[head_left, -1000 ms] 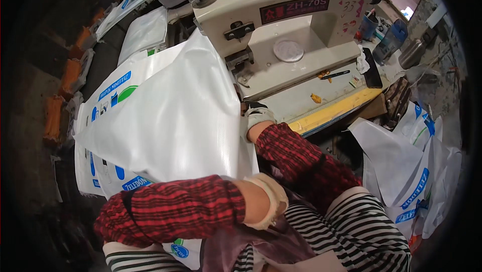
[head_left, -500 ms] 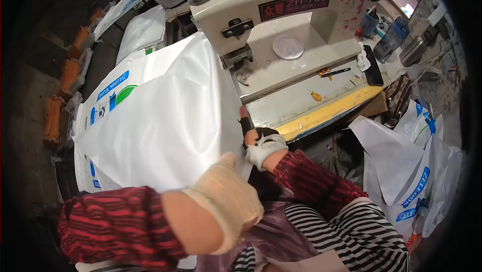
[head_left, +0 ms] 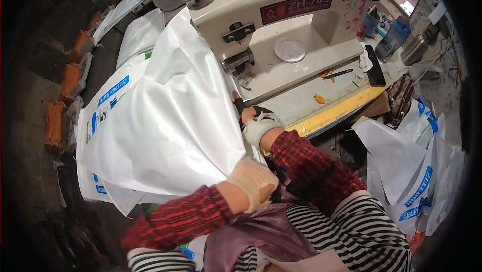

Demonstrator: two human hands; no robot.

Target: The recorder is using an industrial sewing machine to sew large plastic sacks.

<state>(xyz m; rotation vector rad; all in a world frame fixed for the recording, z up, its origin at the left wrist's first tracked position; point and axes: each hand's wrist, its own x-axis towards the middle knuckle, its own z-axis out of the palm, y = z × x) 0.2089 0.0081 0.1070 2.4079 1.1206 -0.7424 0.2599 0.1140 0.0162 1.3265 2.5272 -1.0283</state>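
Observation:
A big white plastic bag (head_left: 170, 121) with blue print lies draped over the left side of a cream industrial sewing machine (head_left: 281, 26), its upper edge under the machine's head. My left hand (head_left: 253, 181), in a tan glove, grips the bag's lower right corner near my lap. My right hand (head_left: 258, 124), in a white and black glove, pinches the bag's right edge on the machine bed, just below the needle area.
More white printed bags (head_left: 416, 171) hang at the right. On the bed lie a round metal plate (head_left: 289, 50), a pen (head_left: 337, 74) and a dark phone (head_left: 374, 66). Bottles (head_left: 394, 38) stand at the far right. Orange items (head_left: 68, 78) line the dark left side.
My left hand has swung from low over my lap up to the bag's lower right corner. The right hand slid a little up the bag's edge toward the machine head.

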